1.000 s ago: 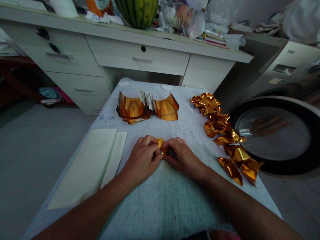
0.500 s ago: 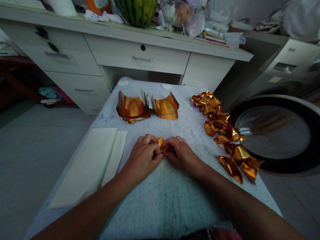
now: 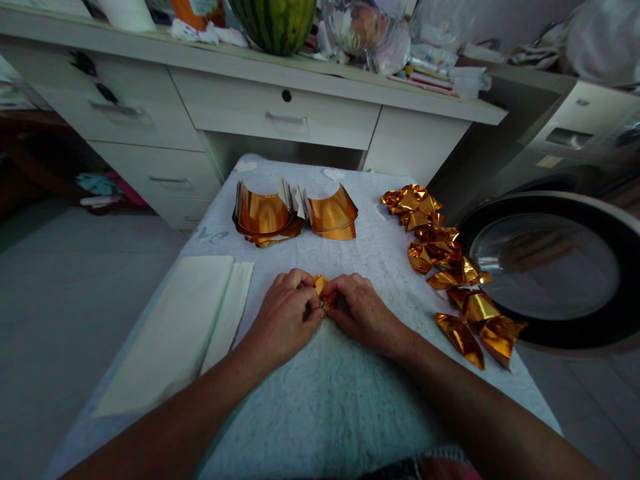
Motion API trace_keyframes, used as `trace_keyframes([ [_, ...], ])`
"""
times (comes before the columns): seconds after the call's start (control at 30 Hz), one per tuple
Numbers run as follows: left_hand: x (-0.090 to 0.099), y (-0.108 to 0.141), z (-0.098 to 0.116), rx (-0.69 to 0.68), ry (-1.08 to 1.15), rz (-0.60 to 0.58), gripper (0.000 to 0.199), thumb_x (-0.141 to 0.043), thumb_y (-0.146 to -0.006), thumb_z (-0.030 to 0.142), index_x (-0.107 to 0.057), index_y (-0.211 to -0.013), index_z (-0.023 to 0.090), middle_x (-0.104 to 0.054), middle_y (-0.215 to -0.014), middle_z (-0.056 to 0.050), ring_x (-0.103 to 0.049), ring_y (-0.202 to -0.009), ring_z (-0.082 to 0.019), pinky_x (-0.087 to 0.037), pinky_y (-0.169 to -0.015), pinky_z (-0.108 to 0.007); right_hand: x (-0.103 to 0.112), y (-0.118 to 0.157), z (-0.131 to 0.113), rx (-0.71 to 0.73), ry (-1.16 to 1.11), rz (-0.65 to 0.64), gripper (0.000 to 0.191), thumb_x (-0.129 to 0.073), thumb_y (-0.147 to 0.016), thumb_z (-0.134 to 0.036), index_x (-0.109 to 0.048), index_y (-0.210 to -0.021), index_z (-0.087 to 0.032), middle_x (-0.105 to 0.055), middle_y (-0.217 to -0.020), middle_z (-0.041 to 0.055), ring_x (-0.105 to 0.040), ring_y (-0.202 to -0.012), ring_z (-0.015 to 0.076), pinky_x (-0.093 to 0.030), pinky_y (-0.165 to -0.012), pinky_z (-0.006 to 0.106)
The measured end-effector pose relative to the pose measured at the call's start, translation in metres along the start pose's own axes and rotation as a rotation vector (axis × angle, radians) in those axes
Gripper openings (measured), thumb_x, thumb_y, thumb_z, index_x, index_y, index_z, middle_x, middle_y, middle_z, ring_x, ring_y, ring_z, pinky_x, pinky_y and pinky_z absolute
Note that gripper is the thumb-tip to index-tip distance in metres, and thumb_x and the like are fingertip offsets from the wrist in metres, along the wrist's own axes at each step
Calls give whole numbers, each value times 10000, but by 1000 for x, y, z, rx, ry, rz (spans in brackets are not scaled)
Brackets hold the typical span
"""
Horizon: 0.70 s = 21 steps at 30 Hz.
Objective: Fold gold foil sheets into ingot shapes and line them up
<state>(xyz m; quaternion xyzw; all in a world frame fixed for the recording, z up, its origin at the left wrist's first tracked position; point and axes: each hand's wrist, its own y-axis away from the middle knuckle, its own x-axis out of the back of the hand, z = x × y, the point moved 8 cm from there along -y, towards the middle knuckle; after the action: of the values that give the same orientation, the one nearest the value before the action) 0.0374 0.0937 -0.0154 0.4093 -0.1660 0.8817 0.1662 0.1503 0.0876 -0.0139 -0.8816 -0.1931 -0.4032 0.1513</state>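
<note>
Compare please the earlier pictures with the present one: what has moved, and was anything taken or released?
Nothing has clearly moved, and nothing was taken up or let go. The left hand and right hand still pinch the small gold foil piece between them; any finger shift is very slight. The curved foil stacks, crumpled foil pieces and pale sheets stayed as they were.

Glossy, metallic-looking gold foil forms the crumpled pieces (image 3: 433,247) along the worktop's (image 3: 320,400) right edge; matt, smooth, paper-like white sheets (image 3: 165,327) lie by its left edge, over cloth-like covering.
</note>
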Motion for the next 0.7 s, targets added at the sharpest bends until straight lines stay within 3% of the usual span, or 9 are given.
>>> trace_keyframes([
  [0.7,1,0,1,-2,-21,21,155,-587,-771,98,-542,-669,205,-570,-982,-54,-522,-945,-231,-463,-856,-427,-3,1,-5,31,64,-7,118,-580,-874,-180,-527,-976,-207,-623,-940,42,-499,-891,217,-361,-817,368],
])
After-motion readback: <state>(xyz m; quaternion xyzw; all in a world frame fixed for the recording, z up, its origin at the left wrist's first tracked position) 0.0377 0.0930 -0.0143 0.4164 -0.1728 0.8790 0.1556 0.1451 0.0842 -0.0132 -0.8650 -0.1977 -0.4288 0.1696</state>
